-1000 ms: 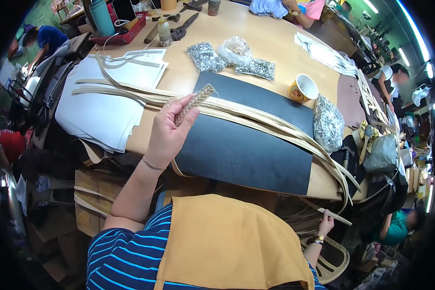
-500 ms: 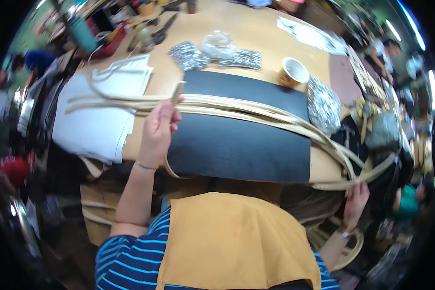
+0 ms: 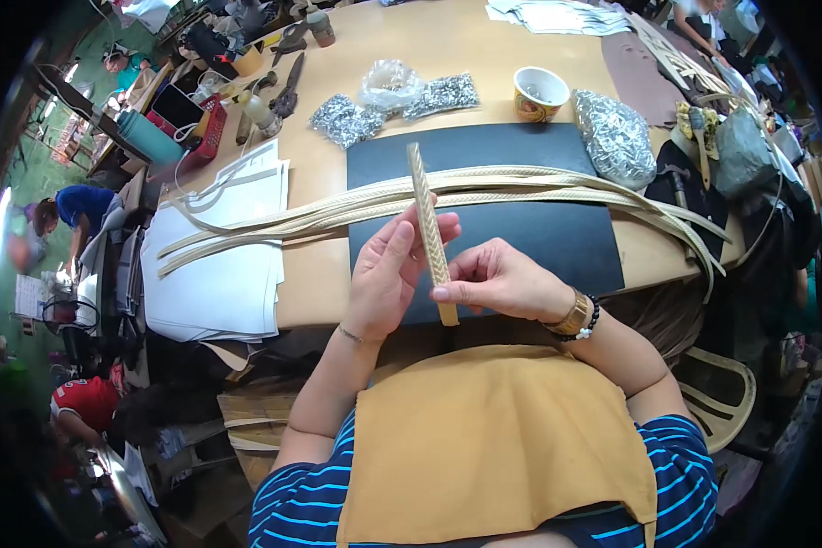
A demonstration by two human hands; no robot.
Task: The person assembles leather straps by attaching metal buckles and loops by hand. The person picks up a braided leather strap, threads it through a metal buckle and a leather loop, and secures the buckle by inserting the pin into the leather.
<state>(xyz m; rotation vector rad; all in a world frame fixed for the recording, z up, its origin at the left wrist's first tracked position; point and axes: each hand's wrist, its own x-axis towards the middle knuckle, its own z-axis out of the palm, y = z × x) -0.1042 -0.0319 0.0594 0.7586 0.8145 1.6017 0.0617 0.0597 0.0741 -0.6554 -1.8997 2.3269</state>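
A cream braided strap (image 3: 426, 224) stands nearly upright in front of me, its far end pointing up and its lower part running down past the table edge. My left hand (image 3: 385, 274) is behind and beside the strap, holding it between thumb and fingers. Lower down, my right hand (image 3: 511, 281) pinches the same strap with thumb and bent fingers. Behind my hands, a bundle of similar cream straps (image 3: 511, 183) lies across a black mat (image 3: 530, 251) and over a stack of white sheets (image 3: 215, 283).
Beyond the mat are bags of small metallic pieces (image 3: 443, 95), a paper cup (image 3: 539, 94) and a larger silvery bag (image 3: 614, 137). A brush (image 3: 700, 137) and hammer (image 3: 676, 183) lie at the right. A teal bottle (image 3: 148, 137) stands far left. People work at both sides.
My right hand has come from the far right, where it held strap ends, to the strap in my left hand. The left hand has moved rightward and nearer. The bundle's right ends now lie loose.
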